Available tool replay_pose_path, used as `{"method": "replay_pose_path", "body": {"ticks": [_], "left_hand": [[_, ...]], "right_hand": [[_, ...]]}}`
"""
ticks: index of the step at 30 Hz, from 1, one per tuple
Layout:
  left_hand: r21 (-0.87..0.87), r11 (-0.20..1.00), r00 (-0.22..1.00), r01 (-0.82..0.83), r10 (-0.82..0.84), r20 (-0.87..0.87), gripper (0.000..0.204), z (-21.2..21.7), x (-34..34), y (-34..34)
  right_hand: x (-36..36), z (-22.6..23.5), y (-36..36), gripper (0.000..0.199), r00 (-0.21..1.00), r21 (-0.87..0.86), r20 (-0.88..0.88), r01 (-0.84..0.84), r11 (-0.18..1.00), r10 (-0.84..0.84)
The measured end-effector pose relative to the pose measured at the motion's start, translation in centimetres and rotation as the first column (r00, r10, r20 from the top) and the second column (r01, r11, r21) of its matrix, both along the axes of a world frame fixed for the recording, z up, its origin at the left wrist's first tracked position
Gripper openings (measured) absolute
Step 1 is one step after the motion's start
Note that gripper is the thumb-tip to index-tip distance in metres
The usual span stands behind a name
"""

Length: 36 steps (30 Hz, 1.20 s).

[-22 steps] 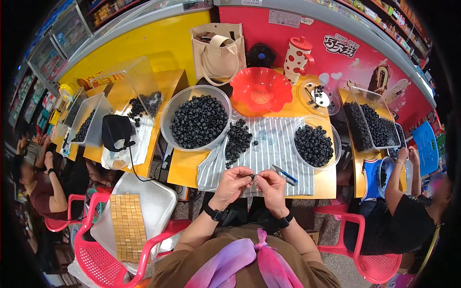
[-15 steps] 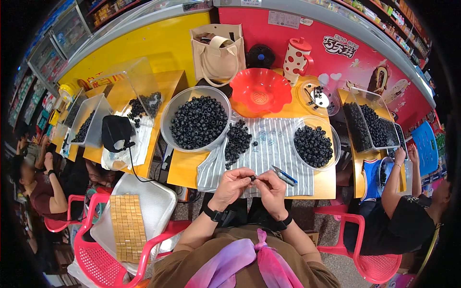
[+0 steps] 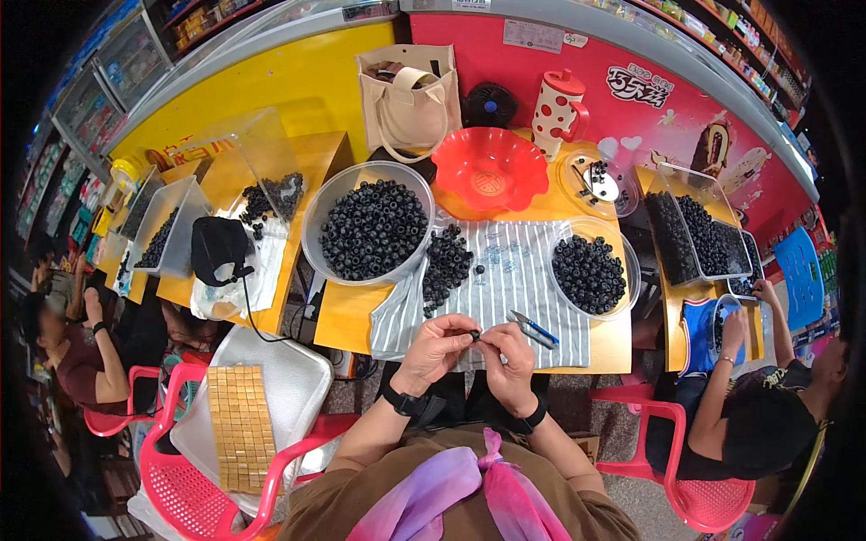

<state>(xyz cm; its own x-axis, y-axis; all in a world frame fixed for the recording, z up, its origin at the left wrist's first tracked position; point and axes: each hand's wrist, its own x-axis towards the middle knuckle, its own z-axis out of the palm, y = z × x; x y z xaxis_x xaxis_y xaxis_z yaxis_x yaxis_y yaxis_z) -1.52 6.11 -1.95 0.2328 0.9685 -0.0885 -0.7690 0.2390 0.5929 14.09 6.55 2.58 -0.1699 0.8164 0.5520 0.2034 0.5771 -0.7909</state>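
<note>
Hands: left hand (image 3: 439,347) and right hand (image 3: 505,353) share a narrow grip on a black bead (image 3: 474,335) above the striped cloth (image 3: 519,279); red scalloped bowl (image 3: 490,168) beneath a red wall sign (image 3: 642,86).

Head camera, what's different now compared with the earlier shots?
Almost nothing. The left hand and right hand stay together at the table edge, pinching a small black bead. The bead bowls, striped cloth and blue-handled tool lie unmoved.
</note>
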Motion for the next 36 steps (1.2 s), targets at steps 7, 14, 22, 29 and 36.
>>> {"method": "replay_pose_path", "body": {"ticks": [7, 14, 22, 29, 36], "left_hand": [[0.032, 0.999, 0.998, -0.009, 0.007, 0.061, 0.015, -0.2, 0.1, 0.0], [0.003, 1.000, 0.998, 0.010, -0.010, 0.070, 0.017, 0.1, 0.1, -0.1], [0.023, 1.000, 0.999, 0.021, -0.022, 0.049, 0.017, 0.1, 0.0, -0.1], [0.032, 0.999, 0.999, 0.017, -0.018, 0.035, 0.018, 0.0, -0.1, -0.1], [0.038, 0.998, 0.998, 0.049, -0.050, 0.036, 0.033, 0.9, -0.2, -0.1]], "right_hand": [[-0.1, -0.4, -0.2, 0.015, 1.000, 0.026, -0.006, 0.017, 1.000, -0.017], [0.0, -0.6, -0.3, 0.015, 0.997, -0.073, -0.079, -0.012, 0.997, 0.007], [0.2, -0.3, -0.2, 0.013, 0.998, -0.092, -0.057, -0.043, 0.995, 0.038], [0.0, -0.2, -0.2, 0.011, 0.998, -0.105, -0.046, -0.040, 0.994, 0.036], [0.2, -0.2, -0.3, 0.023, 0.978, -0.282, -0.174, -0.162, 0.946, 0.116]]}}
